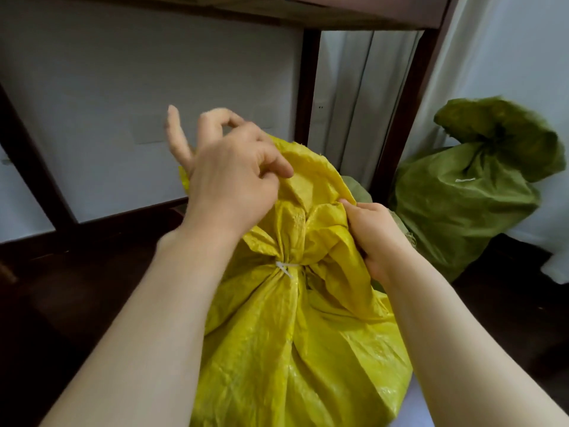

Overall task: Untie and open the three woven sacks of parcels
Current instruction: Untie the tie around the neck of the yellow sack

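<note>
Yellow woven sack [277, 349] on the floor [77, 288], neck cinched by a white tie [284, 268]: right grip [374, 238] holds the bunched mouth steady, while left grip [234, 177], loose-fingered and empty above it, does best to drop to the tie rather than tug fabric.

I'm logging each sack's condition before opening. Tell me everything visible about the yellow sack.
The yellow sack is glossy, crinkled woven plastic, full and rounded, standing upright before the person. Its neck is bunched and cinched by a thin white tie, not yet undone, with loose fabric flaring above. The right hand grips a fold of that fabric; the left hand rests its thumb on the top flap.
</note>
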Available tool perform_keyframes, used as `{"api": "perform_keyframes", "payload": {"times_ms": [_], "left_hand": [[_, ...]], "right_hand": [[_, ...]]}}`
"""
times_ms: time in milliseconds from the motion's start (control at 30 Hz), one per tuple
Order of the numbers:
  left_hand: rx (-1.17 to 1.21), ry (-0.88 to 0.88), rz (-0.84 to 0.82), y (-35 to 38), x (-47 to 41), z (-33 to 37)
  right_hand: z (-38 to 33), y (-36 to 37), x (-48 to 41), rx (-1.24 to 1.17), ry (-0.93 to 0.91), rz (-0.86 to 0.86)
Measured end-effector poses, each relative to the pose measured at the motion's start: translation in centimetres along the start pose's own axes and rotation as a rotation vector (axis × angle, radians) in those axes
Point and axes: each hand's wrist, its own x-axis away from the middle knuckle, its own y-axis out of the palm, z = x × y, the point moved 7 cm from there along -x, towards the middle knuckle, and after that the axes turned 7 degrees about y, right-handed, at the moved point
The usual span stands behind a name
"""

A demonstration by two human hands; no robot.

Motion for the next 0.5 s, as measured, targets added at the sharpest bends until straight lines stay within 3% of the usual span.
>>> {"api": "perform_keyframes", "payload": {"times_ms": [100, 167, 233, 333, 400, 433, 500], "left_hand": [[0.051, -0.109, -0.763, 4.2, 1.9, -0.6], [0.038, -0.1, -1.092, 5.9, 4.2, -0.3], [0.088, -0.106, -1.193, 6.9, 5.6, 0.1], [0.194, -0.181, -1.173, 7.7, 6.3, -0.2], [0.186, -0.185, -1.162, 8.6, 6.4, -0.7], [0.183, -0.17, -1.16, 9.1, 6.4, -0.8], [0.267, -0.128, -1.135, 9.7, 6.2, -0.6]], "right_hand": [[-0.1, -0.2, -0.2, -0.057, 0.002, 0.003], [-0.8, -0.3, 0.0, -0.062, -0.05, 0.033], [-2.2, -1.0, 0.2, 0.083, -0.234, 0.167], [-6.6, -1.4, 4.7, 0.478, -0.835, 0.457], [-8.3, -0.1, 7.8, 0.464, -1.132, 0.289], [-8.3, 0.7, 8.2, 0.447, -1.116, 0.136], [-6.7, 2.4, 6.7, 0.536, -0.863, -0.125]]}}
